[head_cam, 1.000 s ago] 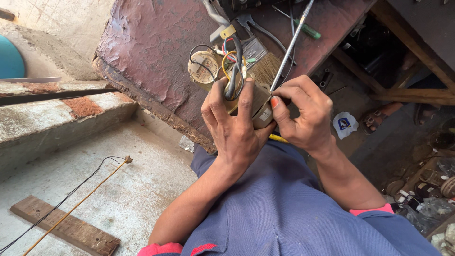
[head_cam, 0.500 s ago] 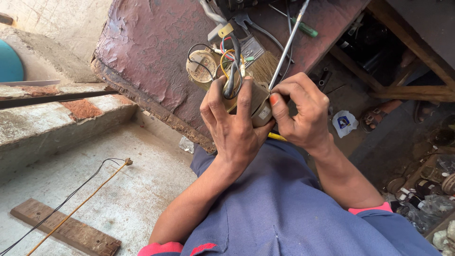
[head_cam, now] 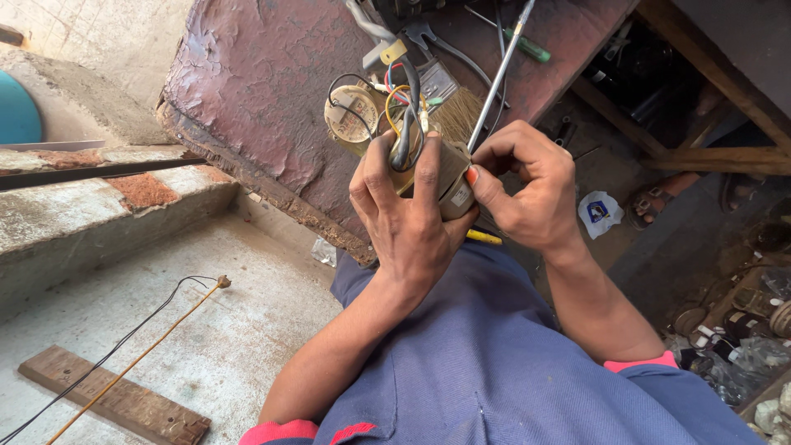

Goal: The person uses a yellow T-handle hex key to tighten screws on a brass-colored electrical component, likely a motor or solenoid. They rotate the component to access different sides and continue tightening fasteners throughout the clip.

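While gripped: screwdriver (head_cam: 497, 81) (seemingly) up-right.

The left hand (head_cam: 408, 222) and right hand (head_cam: 527, 194) meet above the lap, in front of the table (head_cam: 272, 107). Between them sits a small block (head_cam: 449, 185) with wires (head_cam: 404, 124) rising from it. A rod (head_cam: 498, 74) slants up from the right hand over the table. On the floor to the left, a plank (head_cam: 115, 395) lies under two thin wires (head_cam: 140, 346).
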